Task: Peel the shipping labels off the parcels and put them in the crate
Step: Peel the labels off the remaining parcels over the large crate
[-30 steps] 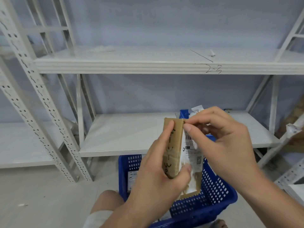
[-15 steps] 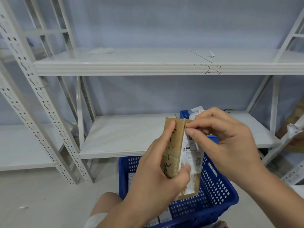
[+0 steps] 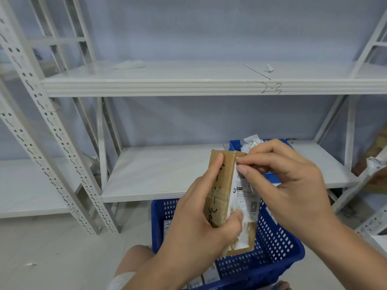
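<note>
Along the back wall, rack: a small blue bin of crumpled white scraps is being carried on its lower shelf.
Crate: labelled parcels are being held inside it, on the floor beneath the hands.
Right hand: the label's top corner is being pinched between thumb and forefinger.
Left hand: the parcel is being gripped, fingers along its narrow side, thumb pressed on the label.
Parcel: it is being held upright above the crate.
Label: it is being shown stuck to the parcel's face, torn low down.
</note>
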